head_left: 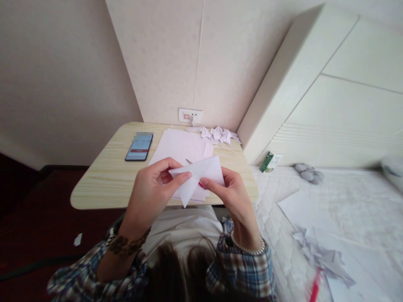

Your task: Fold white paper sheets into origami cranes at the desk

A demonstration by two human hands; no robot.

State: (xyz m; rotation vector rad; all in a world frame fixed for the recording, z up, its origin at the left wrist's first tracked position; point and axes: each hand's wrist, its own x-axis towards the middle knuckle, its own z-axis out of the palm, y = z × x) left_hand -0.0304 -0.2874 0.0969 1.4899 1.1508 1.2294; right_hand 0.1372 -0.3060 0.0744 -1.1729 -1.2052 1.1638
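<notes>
A folded white paper (201,172) with several pointed corners is held up over the near edge of the table, between both hands. My left hand (160,180) pinches its left part, thumb on top. At the right part, my right hand (229,184) is closed on the same paper, its thumb pressing near the middle. Beneath lie stacked white sheets (176,144). A grey pointed tip (189,161) pokes out behind the folded paper, and a small red bit shows by my right thumb; whether they belong to one tool I cannot tell.
A phone (139,147) with a lit screen lies on the small wooden table (100,180). Folded paper pieces (220,135) sit at its back right, near a wall socket (190,115). On the bed (270,201) are a green-white packet (270,162), more folded papers (324,256) and a blurred red object (315,287).
</notes>
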